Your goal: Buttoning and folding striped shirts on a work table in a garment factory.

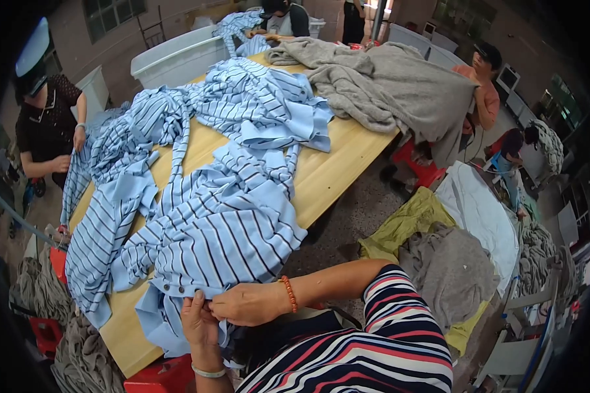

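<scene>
At the near edge of the table lies a light blue knit cardigan (223,229) with dark stripes and dark buttons (181,289) along its plain blue button band. My left hand (200,322) pinches the band from below, thumb and fingers together at its edge. Right beside it, my right hand (250,304) is closed on the same band, fingertips almost touching the left ones. Whether a button sits between the fingertips is hidden. Part of the cardigan hangs over the table edge below my hands.
More striped blue garments (255,98) cover the wooden table (347,154). Grey knit fabric (387,78) lies at its far right, held by a person (485,92). Another person (49,124) handles striped fabric at left. Red stools (157,376), a white bin (177,60) and a grey heap (449,268) surround the table.
</scene>
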`<control>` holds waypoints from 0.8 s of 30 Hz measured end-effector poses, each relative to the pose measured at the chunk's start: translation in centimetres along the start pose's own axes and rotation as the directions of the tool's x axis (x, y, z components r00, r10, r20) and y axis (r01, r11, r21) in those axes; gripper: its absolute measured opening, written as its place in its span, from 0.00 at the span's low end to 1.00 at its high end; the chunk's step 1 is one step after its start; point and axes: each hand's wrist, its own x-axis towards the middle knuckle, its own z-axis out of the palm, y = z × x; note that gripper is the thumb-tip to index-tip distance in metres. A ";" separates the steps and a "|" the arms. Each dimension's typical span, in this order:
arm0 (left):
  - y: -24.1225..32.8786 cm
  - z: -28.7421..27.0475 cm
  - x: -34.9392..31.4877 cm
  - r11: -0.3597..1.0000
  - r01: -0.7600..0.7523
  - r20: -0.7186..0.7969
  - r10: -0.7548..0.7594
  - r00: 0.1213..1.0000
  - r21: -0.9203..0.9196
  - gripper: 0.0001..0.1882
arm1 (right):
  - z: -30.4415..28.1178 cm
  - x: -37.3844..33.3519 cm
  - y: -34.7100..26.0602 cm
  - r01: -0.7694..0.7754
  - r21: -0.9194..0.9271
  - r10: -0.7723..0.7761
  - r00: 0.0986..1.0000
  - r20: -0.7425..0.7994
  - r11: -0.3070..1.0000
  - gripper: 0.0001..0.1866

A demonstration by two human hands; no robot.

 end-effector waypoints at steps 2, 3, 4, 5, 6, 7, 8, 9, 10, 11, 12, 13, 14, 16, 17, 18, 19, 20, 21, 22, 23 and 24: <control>0.2 0.0 -0.1 1.000 0.002 0.009 -0.002 1.000 0.001 0.10 | 0.5 0.3 0.4 0.002 -0.035 -0.002 1.000 -0.013 0.999 0.03; 0.5 0.4 -0.2 1.000 0.001 0.002 -0.001 1.000 -0.001 0.11 | 0.5 0.3 0.5 0.007 -0.058 -0.008 1.000 -0.015 0.998 0.03; 0.4 1.1 -0.7 0.998 -0.041 -0.049 0.042 0.998 0.037 0.10 | 0.4 0.1 0.5 -0.009 -0.075 0.008 1.000 -0.009 0.997 0.03; 0.4 0.6 -1.1 0.998 -0.041 -0.043 0.043 0.998 0.039 0.10 | 0.1 0.3 0.2 -0.009 -0.079 0.008 1.000 -0.013 0.997 0.03; 0.1 -0.1 -1.8 0.946 -0.171 0.016 0.173 0.985 0.275 0.10 | -0.3 0.3 -0.1 -0.001 -0.102 -0.005 0.999 -0.054 0.995 0.03; -0.1 -0.7 -2.3 0.823 -0.297 0.103 0.284 0.953 0.484 0.10 | -0.5 0.2 -0.2 0.008 -0.123 -0.019 0.995 -0.093 0.992 0.04; -0.1 -0.6 -2.9 0.774 -0.351 0.146 0.324 0.935 0.527 0.07 | -0.4 0.1 -0.3 0.010 -0.120 -0.021 0.996 -0.091 0.993 0.04; -0.1 -0.7 -3.1 0.773 -0.350 0.141 0.326 0.935 0.529 0.07 | -0.3 0.1 -0.3 0.017 -0.183 -0.033 0.996 -0.085 0.983 0.04; -0.1 -0.8 -3.2 0.783 -0.336 0.140 0.310 0.940 0.523 0.07 | -0.2 0.1 -0.4 0.024 -0.244 -0.045 0.996 -0.079 0.969 0.04; -0.1 -0.9 -3.3 0.793 -0.324 0.141 0.294 0.945 0.517 0.07 | -0.2 0.1 -0.4 0.029 -0.241 -0.049 0.996 -0.076 0.970 0.04; -0.1 -1.1 -3.2 0.795 -0.329 0.149 0.295 0.944 0.509 0.07 | -0.3 0.1 -0.5 0.021 -0.267 -0.046 0.995 -0.088 0.964 0.04; 0.0 -1.1 -3.3 0.794 -0.330 0.145 0.300 0.943 0.511 0.07 | -0.3 0.2 -0.6 0.012 -0.292 -0.043 0.994 -0.101 0.956 0.05; 0.1 -0.8 -3.2 0.791 -0.309 0.110 0.298 0.948 0.528 0.05 | -0.3 0.3 -0.7 0.017 -0.291 -0.047 0.994 -0.098 0.956 0.05; 0.0 -0.8 -3.2 0.788 -0.290 0.073 0.300 0.951 0.543 0.07 | -0.2 0.4 -0.9 0.029 -0.320 -0.090 0.980 -0.177 0.947 0.04; -0.1 -1.0 -3.1 0.772 -0.314 0.088 0.320 0.943 0.553 0.10 | -0.1 0.5 -1.0 0.033 -0.320 -0.093 0.980 -0.175 0.947 0.04; -0.2 -1.1 -3.1 0.755 -0.337 0.103 0.340 0.935 0.562 0.14 | 0.0 0.5 -1.2 0.008 -0.334 -0.071 0.982 -0.177 0.943 0.05; -0.1 -1.1 -3.1 0.755 -0.339 0.102 0.343 0.934 0.562 0.14 | 0.1 0.5 -1.2 -0.016 -0.348 -0.049 0.983 -0.178 0.937 0.05; 0.0 -1.1 -3.2 0.740 -0.319 0.103 0.324 0.941 0.591 0.15 | 0.1 0.4 -1.1 -0.015 -0.349 -0.050 0.983 -0.177 0.937 0.05; 0.2 -1.0 -3.2 0.725 -0.300 0.102 0.304 0.947 0.620 0.17 | 0.2 0.3 -0.8 -0.001 -0.380 -0.064 0.985 -0.158 0.925 0.06; 0.4 -0.7 -3.3 0.726 -0.300 0.102 0.305 0.947 0.619 0.17 | 0.3 0.2 -0.5 0.013 -0.411 -0.077 0.987 -0.139 0.912 0.08; 0.7 -0.4 -3.4 0.705 -0.287 0.107 0.289 0.951 0.649 0.17 | 0.4 0.1 -0.3 0.014 -0.410 -0.077 0.987 -0.138 0.912 0.08; 0.8 -0.3 -3.4 0.682 -0.274 0.111 0.273 0.956 0.678 0.16 | 0.6 0.2 -0.1 0.026 -0.412 -0.086 0.988 -0.129 0.911 0.08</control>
